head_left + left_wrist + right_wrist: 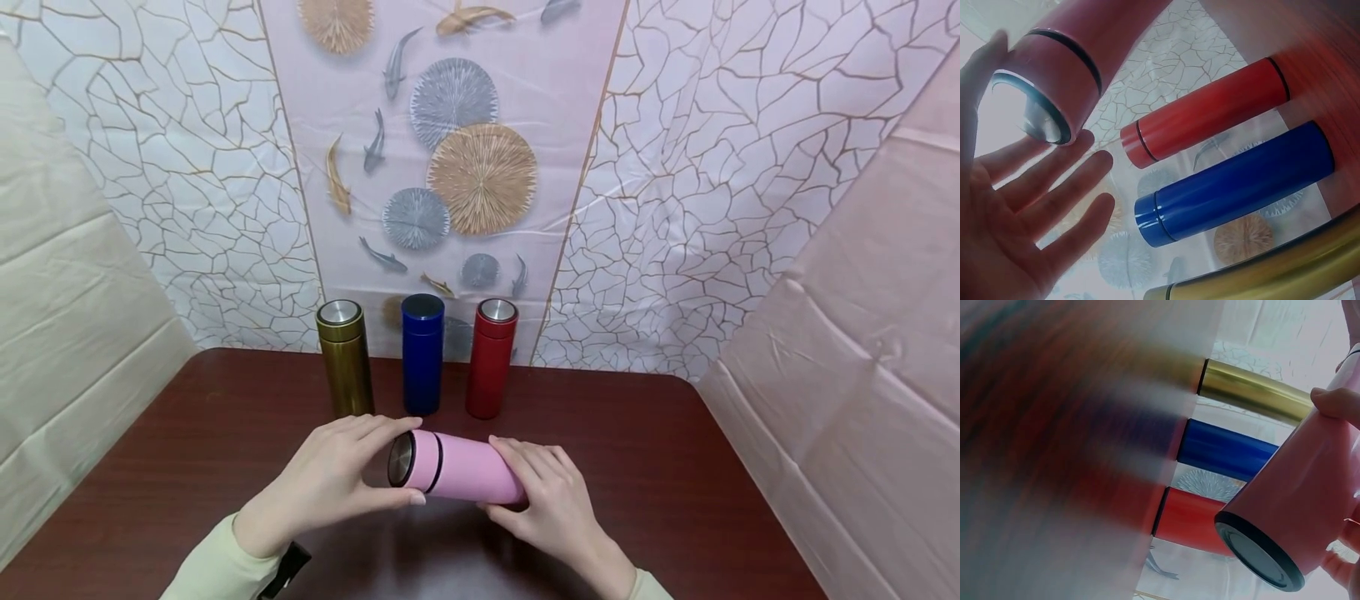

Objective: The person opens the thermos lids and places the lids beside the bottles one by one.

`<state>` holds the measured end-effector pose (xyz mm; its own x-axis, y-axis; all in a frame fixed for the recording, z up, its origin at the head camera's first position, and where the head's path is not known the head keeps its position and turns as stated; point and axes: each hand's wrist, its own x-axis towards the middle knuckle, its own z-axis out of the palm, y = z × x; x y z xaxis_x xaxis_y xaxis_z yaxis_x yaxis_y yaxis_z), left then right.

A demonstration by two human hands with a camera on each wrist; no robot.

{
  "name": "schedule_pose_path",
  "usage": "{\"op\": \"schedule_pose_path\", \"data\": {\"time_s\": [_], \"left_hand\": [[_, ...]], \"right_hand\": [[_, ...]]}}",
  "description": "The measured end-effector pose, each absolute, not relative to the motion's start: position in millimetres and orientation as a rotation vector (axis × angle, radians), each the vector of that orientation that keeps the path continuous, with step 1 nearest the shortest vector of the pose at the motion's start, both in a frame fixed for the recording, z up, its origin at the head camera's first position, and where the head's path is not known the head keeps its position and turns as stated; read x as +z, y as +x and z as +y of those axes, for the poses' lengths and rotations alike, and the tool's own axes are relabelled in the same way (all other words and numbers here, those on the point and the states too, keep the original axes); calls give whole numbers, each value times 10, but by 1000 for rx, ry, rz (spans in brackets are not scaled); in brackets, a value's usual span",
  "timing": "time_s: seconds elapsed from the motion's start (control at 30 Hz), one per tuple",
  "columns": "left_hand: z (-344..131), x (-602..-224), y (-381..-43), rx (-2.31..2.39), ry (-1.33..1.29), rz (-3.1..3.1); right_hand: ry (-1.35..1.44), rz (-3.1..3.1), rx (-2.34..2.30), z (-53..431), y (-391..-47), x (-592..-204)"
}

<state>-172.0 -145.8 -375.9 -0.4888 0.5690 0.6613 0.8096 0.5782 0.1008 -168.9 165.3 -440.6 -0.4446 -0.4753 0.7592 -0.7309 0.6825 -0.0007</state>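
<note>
Both hands have a pink vacuum flask (pixel 472 468) between them, lying sideways above the table with its lid to the left. My left hand (pixel 322 479) pinches the lid end between thumb and fingertips; its other fingers (pixel 1079 231) are spread loosely in the left wrist view. Round the base end, my right hand (pixel 551 496) grips the body, thumb on the near side and fingers over the top. The black-rimmed base (pixel 1260 553) shows in the right wrist view. The steel lid top (pixel 402 459) faces left.
Behind the hands stand three upright flasks in a row: gold (pixel 351 371), blue (pixel 423 358) and red (pixel 491 362). They stand on a dark red-brown table (pixel 637 467). Patterned cloth (pixel 675 192) rises behind it, with plain panels at both sides.
</note>
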Motion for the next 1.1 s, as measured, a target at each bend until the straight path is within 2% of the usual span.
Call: {"op": "schedule_pose_path", "data": {"time_s": [0.43, 0.67, 0.8, 1.1], "left_hand": [[-1394, -3741, -1682, -646, -823, -2427], [-1396, -3701, -1677, -655, -799, -2506], [-1451, -3704, -1663, -735, -871, -2503], [-1544, -3677, -1677, -614, -1263, -2304]], "right_hand": [[959, -2071, 410, 1614, -1663, -4378], [957, -2067, 401, 1616, -1673, -4370], [948, -2068, 406, 1638, -1670, -4378], [926, -2086, 418, 1691, -1651, -4379]]}}
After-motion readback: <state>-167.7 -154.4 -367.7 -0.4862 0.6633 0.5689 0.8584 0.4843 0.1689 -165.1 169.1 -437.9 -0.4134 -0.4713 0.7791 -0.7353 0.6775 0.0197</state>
